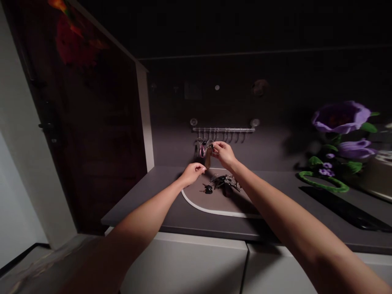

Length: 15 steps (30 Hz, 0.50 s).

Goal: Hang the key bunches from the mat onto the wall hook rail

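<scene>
A clear hook rail [223,130] is fixed to the dark back wall. Keys with a pink piece [201,149] hang at its left end. My right hand [224,154] pinches a key ring just below the rail, with a brown tag [208,159] dangling from it. Lower and to the left, my left hand [193,173] is closed beside the tag's lower end; what its fingertips hold, if anything, is too small to make out. Several keys [225,182] lie in a pile on a brown mat with a white rim [208,209], and a small black key set [208,189] lies left of them.
Purple flowers [341,118] with a green ring [324,187] stand at the right. A long black object [346,208] lies on the dark counter [137,200] before them. A lampshade-like object [378,175] is at the right edge, a dark door [92,143] at the left.
</scene>
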Tool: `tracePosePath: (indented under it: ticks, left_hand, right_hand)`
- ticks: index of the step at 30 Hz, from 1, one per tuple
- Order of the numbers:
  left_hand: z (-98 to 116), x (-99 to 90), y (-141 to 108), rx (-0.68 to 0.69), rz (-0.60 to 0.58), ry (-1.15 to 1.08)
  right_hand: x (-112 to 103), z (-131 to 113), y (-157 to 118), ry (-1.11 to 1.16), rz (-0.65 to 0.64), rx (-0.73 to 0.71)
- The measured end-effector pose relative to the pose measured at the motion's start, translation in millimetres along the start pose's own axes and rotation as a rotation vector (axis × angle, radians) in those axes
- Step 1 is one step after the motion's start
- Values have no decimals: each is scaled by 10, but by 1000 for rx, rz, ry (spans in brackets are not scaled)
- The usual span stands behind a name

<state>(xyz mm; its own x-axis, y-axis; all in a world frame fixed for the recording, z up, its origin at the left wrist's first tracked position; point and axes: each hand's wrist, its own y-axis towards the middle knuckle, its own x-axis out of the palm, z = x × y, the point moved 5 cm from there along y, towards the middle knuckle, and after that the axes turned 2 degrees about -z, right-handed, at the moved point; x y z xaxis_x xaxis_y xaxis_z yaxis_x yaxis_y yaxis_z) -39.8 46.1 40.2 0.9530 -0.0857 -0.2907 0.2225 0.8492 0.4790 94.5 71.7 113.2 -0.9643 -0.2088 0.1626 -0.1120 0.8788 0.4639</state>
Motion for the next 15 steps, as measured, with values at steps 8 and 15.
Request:
tracePosePath:
  ticks: [8,15]
  left_hand:
    - [47,64,-39,88,-69,165]
    - [116,97,-67,135,-134,364]
  right_hand:
    - [-6,-77,195,22,47,54]
    - [32,-38,357,90,109,117]
